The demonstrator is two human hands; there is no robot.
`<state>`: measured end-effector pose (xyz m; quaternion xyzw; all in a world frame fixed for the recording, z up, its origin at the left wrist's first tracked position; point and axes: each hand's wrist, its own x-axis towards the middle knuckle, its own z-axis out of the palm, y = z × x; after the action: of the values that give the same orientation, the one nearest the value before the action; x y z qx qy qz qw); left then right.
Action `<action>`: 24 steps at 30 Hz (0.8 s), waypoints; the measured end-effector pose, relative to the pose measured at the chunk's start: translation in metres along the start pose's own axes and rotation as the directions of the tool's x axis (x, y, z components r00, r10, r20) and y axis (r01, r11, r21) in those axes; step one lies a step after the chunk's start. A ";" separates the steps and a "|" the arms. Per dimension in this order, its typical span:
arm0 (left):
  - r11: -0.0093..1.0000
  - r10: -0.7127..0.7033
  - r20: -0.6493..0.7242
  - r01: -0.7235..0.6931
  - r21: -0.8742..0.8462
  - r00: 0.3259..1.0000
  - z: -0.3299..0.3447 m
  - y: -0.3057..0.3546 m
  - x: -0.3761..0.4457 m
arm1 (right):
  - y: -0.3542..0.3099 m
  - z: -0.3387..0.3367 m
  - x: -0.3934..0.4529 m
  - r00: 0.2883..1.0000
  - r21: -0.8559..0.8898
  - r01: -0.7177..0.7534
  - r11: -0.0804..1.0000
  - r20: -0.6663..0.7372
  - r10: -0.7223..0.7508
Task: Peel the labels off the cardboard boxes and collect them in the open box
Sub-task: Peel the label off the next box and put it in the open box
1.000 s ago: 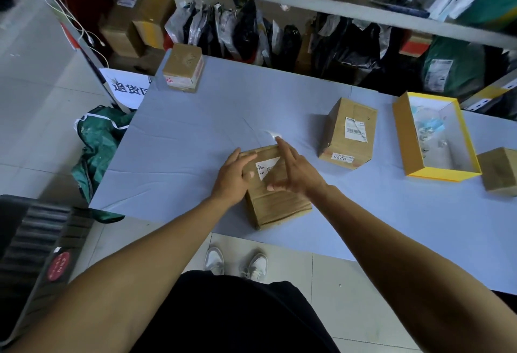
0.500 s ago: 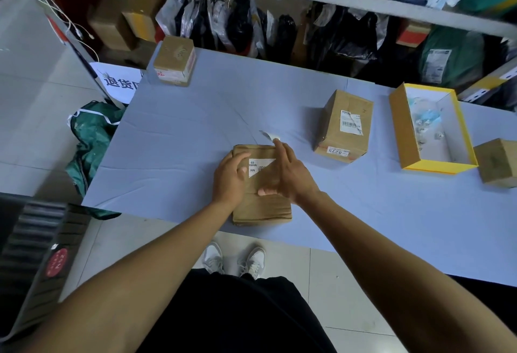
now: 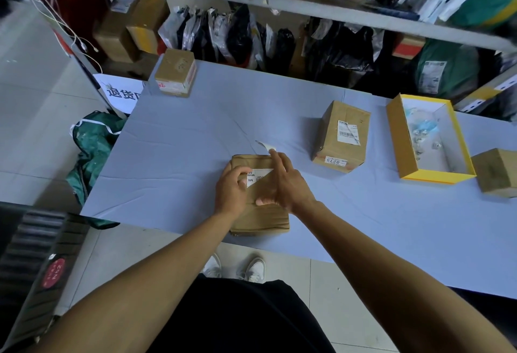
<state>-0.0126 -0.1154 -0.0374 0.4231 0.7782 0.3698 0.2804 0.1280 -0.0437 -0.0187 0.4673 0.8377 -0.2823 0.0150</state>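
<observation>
A flat box (image 3: 258, 212) lay at the near edge of the table (image 3: 173, 156), with a white label (image 3: 256, 176) on its top face. The box's left side was held by the left hand (image 3: 230, 193), its fingers curled, the thumb by the label's edge. The right hand (image 3: 282, 184) was laid over the label with fingers nearly straight; whether the label was pinched could not be told. A paper scrap (image 3: 265, 145) lay just beyond the box. The open box (image 3: 402, 140), yellow-edged, stood well to the right, beyond a labelled carton (image 3: 342, 135).
</observation>
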 end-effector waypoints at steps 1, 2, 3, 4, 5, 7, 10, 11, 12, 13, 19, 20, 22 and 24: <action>1.000 0.005 0.012 -0.005 -0.003 1.000 -0.001 0.000 0.000 | 0.000 0.000 0.000 1.000 -0.007 -0.001 1.000 -0.002 0.001; 1.000 0.010 0.024 -0.010 -0.005 1.000 -0.001 -0.001 0.000 | 0.000 0.001 0.000 1.000 -0.009 -0.004 1.000 -0.004 0.004; 1.000 0.013 0.035 -0.013 -0.005 0.999 -0.003 -0.003 -0.001 | 0.000 0.002 0.000 1.000 -0.006 -0.006 1.000 -0.005 0.006; 1.000 0.017 0.043 -0.017 -0.003 0.999 -0.004 -0.005 -0.002 | 0.001 0.003 0.001 1.000 0.001 -0.008 1.000 -0.008 0.008; 1.000 0.021 0.045 -0.021 -0.001 0.999 -0.004 -0.007 -0.003 | 0.001 0.003 0.001 1.000 0.008 -0.009 1.000 -0.011 0.009; 1.000 0.022 0.029 -0.023 0.011 0.999 -0.002 -0.010 -0.007 | 0.002 0.004 0.000 1.000 0.023 -0.013 1.000 -0.011 0.013; 1.000 0.003 -0.007 -0.003 0.020 1.000 0.004 -0.006 -0.015 | 0.001 0.004 -0.001 1.000 0.032 -0.021 0.999 -0.012 0.021; 1.000 -0.005 -0.016 0.005 0.020 1.000 0.005 -0.005 -0.016 | 0.001 0.004 -0.001 1.000 0.027 -0.023 0.999 -0.015 0.024; 1.000 -0.008 -0.021 0.009 0.019 1.000 0.006 -0.004 -0.016 | 0.001 0.006 -0.002 1.000 0.025 -0.024 0.999 -0.017 0.024; 1.000 -0.010 -0.021 0.010 0.016 1.000 0.007 -0.004 -0.016 | 0.001 0.006 -0.002 1.000 0.023 -0.021 1.000 -0.019 0.021; 0.999 -0.028 -0.025 0.029 0.019 0.999 0.010 -0.005 -0.012 | 0.001 0.005 -0.001 1.000 0.015 -0.013 1.000 -0.016 0.014; 0.999 -0.029 -0.028 0.029 0.021 0.999 0.010 -0.004 -0.011 | 0.001 0.005 -0.002 1.000 0.016 -0.011 1.000 -0.017 0.011; 0.998 -0.043 -0.036 0.044 0.033 0.998 0.010 -0.003 -0.008 | 0.001 0.005 -0.001 1.000 0.022 -0.014 1.000 -0.014 0.014; 0.997 -0.065 -0.043 0.067 0.047 0.997 0.010 0.000 -0.006 | 0.001 0.005 0.000 1.000 0.021 -0.016 1.000 -0.007 0.017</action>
<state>-0.0019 -0.1177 -0.0427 0.3960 0.8062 0.3501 0.2658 0.1276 -0.0458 -0.0232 0.4753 0.8308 -0.2894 0.0094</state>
